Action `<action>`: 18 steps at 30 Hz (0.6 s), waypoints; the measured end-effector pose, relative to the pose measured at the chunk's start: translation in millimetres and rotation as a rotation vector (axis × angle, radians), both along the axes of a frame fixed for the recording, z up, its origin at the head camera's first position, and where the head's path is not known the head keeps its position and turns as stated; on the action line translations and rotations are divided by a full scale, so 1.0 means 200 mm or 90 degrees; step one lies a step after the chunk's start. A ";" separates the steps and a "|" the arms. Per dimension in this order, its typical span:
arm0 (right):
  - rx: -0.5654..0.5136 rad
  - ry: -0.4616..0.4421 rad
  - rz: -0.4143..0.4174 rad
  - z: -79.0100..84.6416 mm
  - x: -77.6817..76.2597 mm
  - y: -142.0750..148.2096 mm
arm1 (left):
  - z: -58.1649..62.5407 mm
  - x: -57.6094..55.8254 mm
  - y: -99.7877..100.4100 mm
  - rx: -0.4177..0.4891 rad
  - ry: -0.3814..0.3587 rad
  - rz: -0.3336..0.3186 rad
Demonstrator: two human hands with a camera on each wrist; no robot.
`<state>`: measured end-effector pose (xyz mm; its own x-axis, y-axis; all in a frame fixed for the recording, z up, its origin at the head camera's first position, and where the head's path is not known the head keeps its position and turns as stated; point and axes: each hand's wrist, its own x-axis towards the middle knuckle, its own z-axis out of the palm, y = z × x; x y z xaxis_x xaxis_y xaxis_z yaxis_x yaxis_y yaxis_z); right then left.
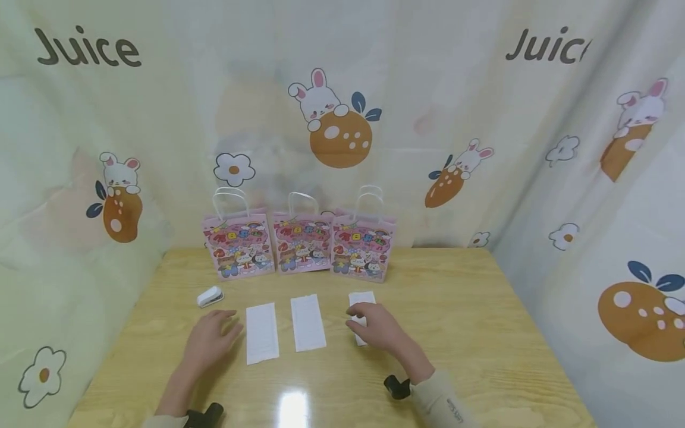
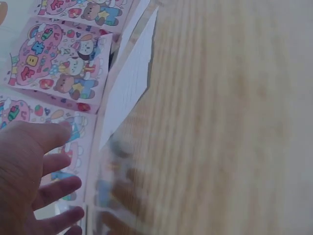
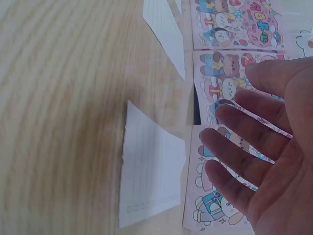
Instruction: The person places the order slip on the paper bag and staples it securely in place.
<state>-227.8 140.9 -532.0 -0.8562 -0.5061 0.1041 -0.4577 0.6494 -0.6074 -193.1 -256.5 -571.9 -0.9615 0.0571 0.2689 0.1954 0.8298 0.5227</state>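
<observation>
My left hand (image 1: pixel 211 340) hovers over the table just left of a lined paper slip (image 1: pixel 262 333), its fingers loosely bent and holding nothing. A white stapler (image 1: pixel 210 296) lies a little beyond that hand. A second slip (image 1: pixel 307 323) lies flat in the middle. My right hand (image 1: pixel 376 326) is above a third slip (image 1: pixel 363 296) and hides part of it in the head view. In the right wrist view its fingers (image 3: pixel 239 142) are spread and relaxed with nothing between them. The left wrist view shows the left fingers (image 2: pixel 58 191) apart and holding nothing.
Three pink cartoon paper bags, the left one (image 1: pixel 239 246), the middle one (image 1: pixel 302 244) and the right one (image 1: pixel 364 246), stand upright in a row at the back of the wooden table (image 1: pixel 455 309). A printed curtain (image 1: pixel 428 77) hangs behind them.
</observation>
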 end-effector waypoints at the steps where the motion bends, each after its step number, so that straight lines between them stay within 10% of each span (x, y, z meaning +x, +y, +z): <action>1: 0.000 -0.001 0.000 0.00 0.01 0.00 | 0.00 -0.02 0.01 0.008 -0.007 -0.001; 18: -0.023 0.001 0.012 -0.05 0.03 -0.02 | -0.08 -0.23 0.00 0.104 -0.029 -0.032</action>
